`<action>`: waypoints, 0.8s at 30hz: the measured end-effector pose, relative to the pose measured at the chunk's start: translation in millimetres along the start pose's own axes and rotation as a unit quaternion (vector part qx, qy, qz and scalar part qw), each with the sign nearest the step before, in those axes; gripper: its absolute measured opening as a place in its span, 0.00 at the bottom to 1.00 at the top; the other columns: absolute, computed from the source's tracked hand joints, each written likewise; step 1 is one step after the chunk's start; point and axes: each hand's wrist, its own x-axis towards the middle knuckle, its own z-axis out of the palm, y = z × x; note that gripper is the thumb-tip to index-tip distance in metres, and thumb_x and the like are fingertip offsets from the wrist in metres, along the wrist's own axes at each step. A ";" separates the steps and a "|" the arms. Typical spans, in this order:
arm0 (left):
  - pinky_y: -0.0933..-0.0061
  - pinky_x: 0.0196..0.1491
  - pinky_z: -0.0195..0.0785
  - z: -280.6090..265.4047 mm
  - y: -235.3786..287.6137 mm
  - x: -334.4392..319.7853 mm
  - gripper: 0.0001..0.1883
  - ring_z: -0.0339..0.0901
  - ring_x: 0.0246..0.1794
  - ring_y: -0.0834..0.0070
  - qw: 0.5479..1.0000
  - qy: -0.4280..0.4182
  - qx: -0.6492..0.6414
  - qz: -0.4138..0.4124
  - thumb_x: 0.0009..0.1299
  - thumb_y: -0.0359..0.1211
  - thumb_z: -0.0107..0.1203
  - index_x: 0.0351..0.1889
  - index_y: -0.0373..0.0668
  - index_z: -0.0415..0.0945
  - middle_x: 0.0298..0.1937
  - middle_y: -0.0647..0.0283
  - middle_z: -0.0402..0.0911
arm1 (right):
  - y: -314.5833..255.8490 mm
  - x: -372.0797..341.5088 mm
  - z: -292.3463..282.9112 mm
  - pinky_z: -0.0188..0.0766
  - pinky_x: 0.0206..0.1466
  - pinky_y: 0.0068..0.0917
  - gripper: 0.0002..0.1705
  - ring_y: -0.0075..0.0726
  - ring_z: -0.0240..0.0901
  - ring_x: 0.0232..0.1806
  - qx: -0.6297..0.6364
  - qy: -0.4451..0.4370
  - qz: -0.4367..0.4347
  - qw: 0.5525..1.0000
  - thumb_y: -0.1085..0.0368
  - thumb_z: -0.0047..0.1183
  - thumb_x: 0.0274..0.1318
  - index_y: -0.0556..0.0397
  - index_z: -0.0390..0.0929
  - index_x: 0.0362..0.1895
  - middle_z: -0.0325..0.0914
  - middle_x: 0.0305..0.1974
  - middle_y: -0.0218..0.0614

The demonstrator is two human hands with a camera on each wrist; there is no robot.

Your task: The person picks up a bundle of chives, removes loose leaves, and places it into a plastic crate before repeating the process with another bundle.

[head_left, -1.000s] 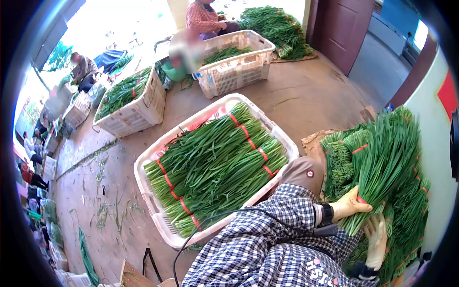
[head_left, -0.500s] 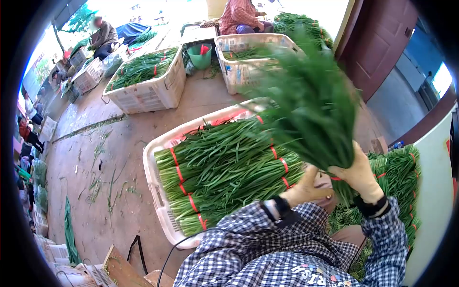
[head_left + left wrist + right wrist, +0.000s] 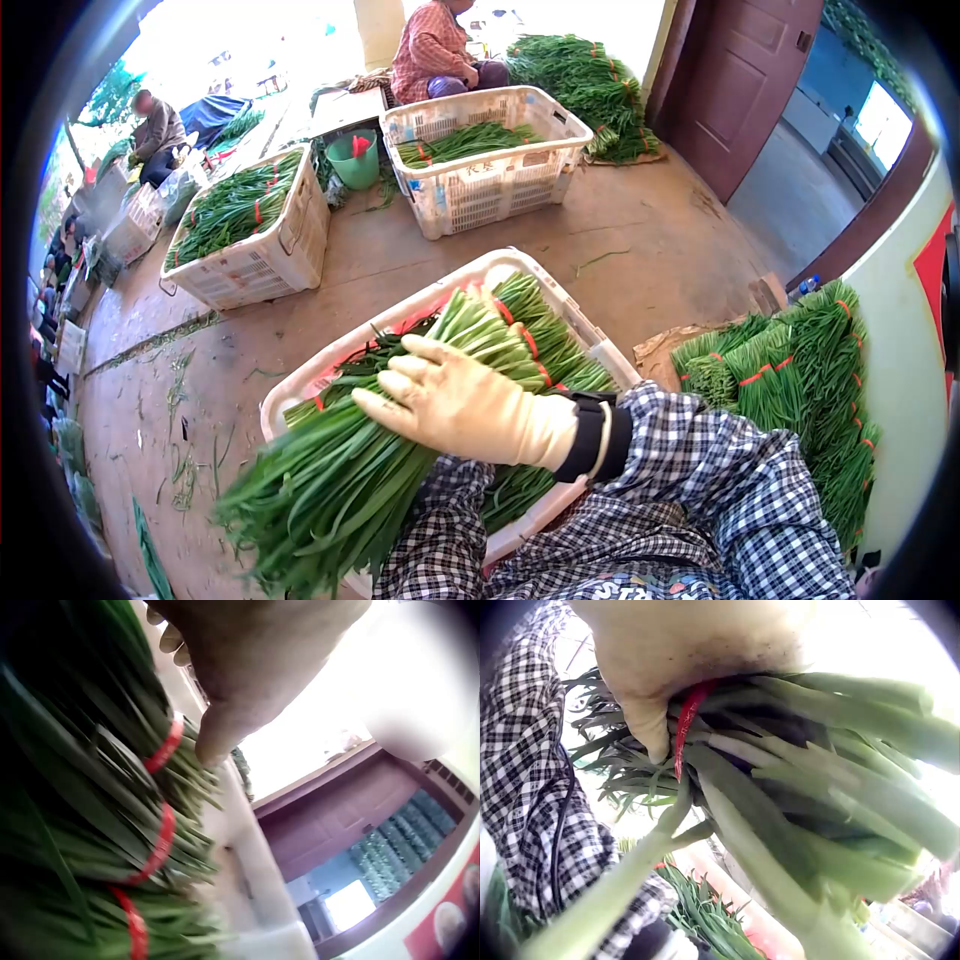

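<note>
My gloved right hand [image 3: 470,400] grips a bundle of garlic chives [image 3: 320,490] tied with a red band [image 3: 688,724]. Its long leaves hang toward the lower left, its pale cut stems toward the upper right. The bundle lies across the near white plastic crate [image 3: 600,340], over other banded chive bundles [image 3: 570,360]. In the head view my left hand is hidden beneath the held bundle; only its checked sleeve [image 3: 440,500] shows. The left wrist view has the left hand [image 3: 255,667] with thumb and fingers apart, thumb tip by the stems of a banded bundle [image 3: 161,847].
More bundled chives [image 3: 800,370] are piled on the right by the wall. Two white crates [image 3: 490,190] [image 3: 250,260] with chives stand farther off, a green bucket [image 3: 355,160] between them. A person [image 3: 435,50] sits behind; a brown door [image 3: 735,90] stands at the right.
The chive bundle has come up from the right-hand pile, first in the left hand, then raised in the right. Now it is over the crate, its leaves swung down toward the left.
</note>
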 end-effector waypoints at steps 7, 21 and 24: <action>0.54 0.67 0.69 -11.1 -32.2 38.1 0.39 0.76 0.64 0.53 0.990 0.054 0.123 -0.042 0.69 0.52 0.64 0.72 0.41 0.69 0.65 0.48 0.79 | 52.2 -12.5 52.3 0.61 0.77 0.47 0.28 0.43 0.77 0.59 -0.024 -0.060 0.007 0.998 0.62 0.48 0.62 0.48 0.74 0.67 0.80 0.50 0.37; 0.55 0.51 0.74 -10.7 -11.5 18.8 0.35 0.83 0.44 0.58 0.925 0.082 0.369 -0.037 0.62 0.63 0.66 0.53 0.43 0.81 0.43 0.56 0.85 | 183.6 -87.3 162.9 0.61 0.75 0.44 0.41 0.45 0.74 0.66 0.074 -0.187 0.196 0.960 0.71 0.65 0.41 0.49 0.77 0.67 0.81 0.59 0.38; 0.59 0.51 0.72 -15.8 -4.7 15.6 0.32 0.81 0.44 0.60 0.909 0.081 0.409 -0.009 0.60 0.61 0.67 0.47 0.43 0.81 0.41 0.59 0.82 | 188.2 -80.5 184.2 0.64 0.73 0.44 0.34 0.49 0.75 0.64 0.065 -0.260 0.226 0.936 0.70 0.62 0.46 0.46 0.80 0.63 0.83 0.57 0.42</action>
